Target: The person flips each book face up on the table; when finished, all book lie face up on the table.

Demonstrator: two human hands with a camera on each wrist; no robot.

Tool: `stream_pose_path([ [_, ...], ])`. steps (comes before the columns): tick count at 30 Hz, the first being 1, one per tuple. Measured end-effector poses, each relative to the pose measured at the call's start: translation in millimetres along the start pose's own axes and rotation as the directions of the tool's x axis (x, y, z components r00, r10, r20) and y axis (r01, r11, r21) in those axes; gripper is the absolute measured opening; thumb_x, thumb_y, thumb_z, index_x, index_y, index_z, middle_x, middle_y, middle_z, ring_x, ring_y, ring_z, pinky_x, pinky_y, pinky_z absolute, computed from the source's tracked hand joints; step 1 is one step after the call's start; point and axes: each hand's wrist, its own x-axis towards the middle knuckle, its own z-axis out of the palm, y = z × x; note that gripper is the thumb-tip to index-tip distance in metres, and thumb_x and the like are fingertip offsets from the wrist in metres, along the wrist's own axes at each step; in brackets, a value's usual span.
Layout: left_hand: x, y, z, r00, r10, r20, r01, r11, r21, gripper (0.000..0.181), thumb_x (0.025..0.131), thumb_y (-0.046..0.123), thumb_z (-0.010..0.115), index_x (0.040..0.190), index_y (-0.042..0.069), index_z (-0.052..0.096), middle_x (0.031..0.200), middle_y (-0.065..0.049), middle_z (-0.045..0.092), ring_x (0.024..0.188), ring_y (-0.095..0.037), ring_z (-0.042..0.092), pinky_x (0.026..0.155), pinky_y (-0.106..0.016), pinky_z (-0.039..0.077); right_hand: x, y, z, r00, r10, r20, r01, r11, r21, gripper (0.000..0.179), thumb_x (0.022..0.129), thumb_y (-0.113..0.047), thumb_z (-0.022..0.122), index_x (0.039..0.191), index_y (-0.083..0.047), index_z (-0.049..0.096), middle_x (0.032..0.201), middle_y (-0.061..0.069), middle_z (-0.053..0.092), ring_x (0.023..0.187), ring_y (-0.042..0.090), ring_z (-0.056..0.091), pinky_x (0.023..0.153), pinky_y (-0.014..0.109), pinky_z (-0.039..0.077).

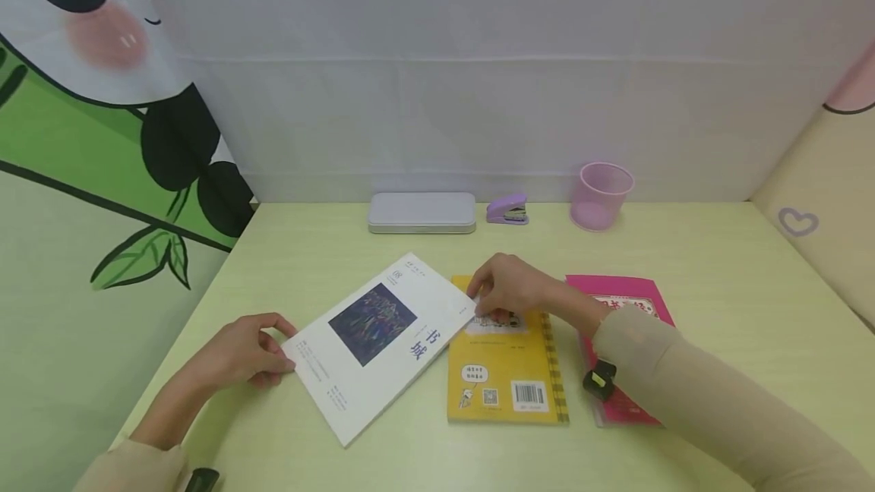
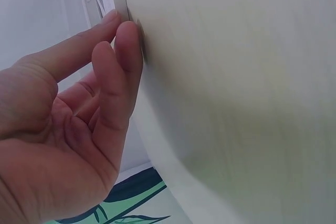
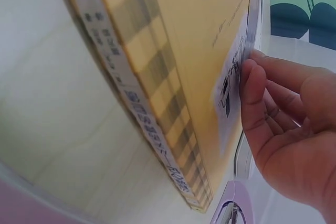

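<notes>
A white magazine with a dark square picture on its cover lies slanted, its right corner over a yellow book. My left hand pinches the magazine's left corner with thumb and finger; the left wrist view has these fingertips right at the thin edge. At the opposite corner, my right hand grips the magazine between thumb and fingers, above the yellow book's upper part. In the right wrist view the yellow book's checked spine faces the camera. The right forearm partly hides a pink book.
Along the back of the table stand a grey-lilac flat case, a purple stapler and a translucent pink cup. A pale cloth wall rises behind them, with a cartoon-printed cloth on the left.
</notes>
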Motion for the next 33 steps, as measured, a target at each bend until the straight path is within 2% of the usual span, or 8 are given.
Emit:
stream_pose_path([
  [7, -5.9, 1.6, 2.7, 1.0, -0.006, -0.008, 0.006, 1.0, 0.008, 0.041, 0.085, 0.001, 0.084, 0.12, -0.002, 0.062, 0.078, -0.008, 0.063, 0.063, -0.019, 0.067, 0.058, -0.034, 0.058, 6.4, 2, 0, 1.0, -0.02, -0.015, 0.02, 1.0, -0.004, 0.017, 0.094, -0.009, 0.08, 0.11, -0.011, 0.08, 0.078, 0.006, 0.069, 0.061, 0.015, 0.064, 0.061, 0.024, 0.055],
  [20, -13.8, -1.5, 3.8, 1.0, 0.002, 0.004, -0.002, 1.0, -0.027, 0.036, 0.086, 0.0, 0.083, 0.115, -0.002, 0.062, 0.075, -0.007, 0.064, 0.063, -0.019, 0.067, 0.058, -0.033, 0.059, 19.5, 8, -1, 0.999, -0.015, -0.041, 0.019, 0.995, 0.096, 0.014, 0.095, -0.01, 0.078, 0.108, -0.01, 0.08, 0.088, 0.006, 0.074, 0.066, 0.016, 0.066, 0.063, 0.024, 0.056],
  [26, -17.9, -2.9, 5.4, 1.0, -0.008, 0.009, 0.008, 0.999, -0.05, 0.036, 0.085, 0.0, 0.083, 0.113, -0.001, 0.061, 0.074, -0.008, 0.064, 0.062, -0.019, 0.067, 0.058, -0.033, 0.059, 22.1, 11, 2, 0.996, 0.014, -0.091, -0.002, 0.992, 0.129, 0.011, 0.094, -0.015, 0.08, 0.105, -0.01, 0.081, 0.086, 0.006, 0.075, 0.061, 0.017, 0.066, 0.059, 0.023, 0.056],
  [33, -20.5, -2.7, 9.0, 0.999, -0.036, -0.013, 0.036, 0.999, -0.019, 0.036, 0.086, 0.004, 0.084, 0.114, 0.001, 0.061, 0.073, -0.008, 0.063, 0.06, -0.019, 0.066, 0.056, -0.032, 0.057, 23.5, 8, 8, 0.986, 0.031, -0.166, -0.01, 0.993, 0.121, 0.013, 0.096, -0.018, 0.079, 0.105, -0.01, 0.082, 0.077, 0.006, 0.072, 0.054, 0.014, 0.061, 0.053, 0.021, 0.051],
])
